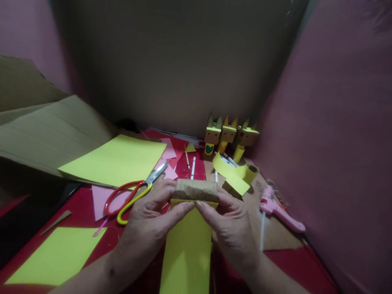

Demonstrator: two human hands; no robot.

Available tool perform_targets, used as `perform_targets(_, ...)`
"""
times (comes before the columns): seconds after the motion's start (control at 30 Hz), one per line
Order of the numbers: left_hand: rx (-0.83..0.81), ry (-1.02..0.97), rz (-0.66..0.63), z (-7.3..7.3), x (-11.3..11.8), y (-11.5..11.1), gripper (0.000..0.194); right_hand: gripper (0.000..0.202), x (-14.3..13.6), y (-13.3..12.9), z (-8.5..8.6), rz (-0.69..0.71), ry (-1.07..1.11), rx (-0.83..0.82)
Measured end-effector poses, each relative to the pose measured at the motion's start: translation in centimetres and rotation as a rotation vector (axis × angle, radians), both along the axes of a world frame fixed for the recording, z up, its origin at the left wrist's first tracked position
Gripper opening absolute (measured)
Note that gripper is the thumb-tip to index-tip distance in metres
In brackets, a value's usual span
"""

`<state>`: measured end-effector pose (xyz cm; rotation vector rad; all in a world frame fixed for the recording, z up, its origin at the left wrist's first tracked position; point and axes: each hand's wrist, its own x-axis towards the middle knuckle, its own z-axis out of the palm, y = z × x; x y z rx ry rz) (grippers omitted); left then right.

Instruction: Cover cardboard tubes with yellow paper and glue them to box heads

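Observation:
Between my two hands is a brown cardboard roll (196,189) with the end of a yellow paper strip (186,253) against its near edge. My left hand (150,220) grips the left end, thumb pressed on the paper's edge. On the right end, my right hand (234,228) pinches in the same way, the two thumbs almost touching. The strip hangs down toward me from the roll. Scissors (134,196) with one red and one yellow handle lie just left of my left hand, blades pointing away.
Cardboard figures (228,132) with pointed ears stand at the back. A pink glue gun (280,210) rests on a cardboard sheet (277,237) at right. Yellow sheets (122,159), pink scraps, white pens and a pencil (186,157) lie about. Large cardboard (55,134) leans at left.

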<state>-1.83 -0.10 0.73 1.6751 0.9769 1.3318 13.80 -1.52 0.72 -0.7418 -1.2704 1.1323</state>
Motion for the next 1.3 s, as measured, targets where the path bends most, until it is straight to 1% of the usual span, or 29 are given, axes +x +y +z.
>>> perform_targets(0.17,-0.076,-0.020,-0.030,-0.3,-0.4,0.1,0.006,0.027,0.6,0.1,-0.1,0.062,-0.044,-0.038)
perform_targets(0.4,-0.141,-0.055,-0.060,-0.3,-0.7,0.1,0.014,0.017,1.1,0.0,-0.6,0.032,-0.019,-0.088)
perform_targets(0.7,-0.134,-0.044,-0.035,-0.5,-0.9,0.3,0.020,0.019,1.5,0.2,-0.5,0.119,-0.018,-0.110)
perform_targets(0.87,-0.161,-0.069,-0.062,-0.3,-0.8,0.4,0.022,0.020,2.0,0.5,-0.5,0.129,-0.068,-0.070)
perform_targets(1.07,-0.184,-0.092,-0.111,-0.3,-0.7,0.3,0.021,0.018,1.8,0.6,-1.1,0.117,0.003,-0.129)
perform_targets(1.2,-0.216,-0.109,-0.066,-0.3,-0.7,0.2,0.018,0.017,1.5,0.5,-1.1,0.162,0.056,-0.164)
perform_targets(1.3,-0.241,-0.111,-0.057,-0.3,-0.8,0.1,0.016,0.017,1.3,0.4,-0.9,0.172,0.078,-0.181)
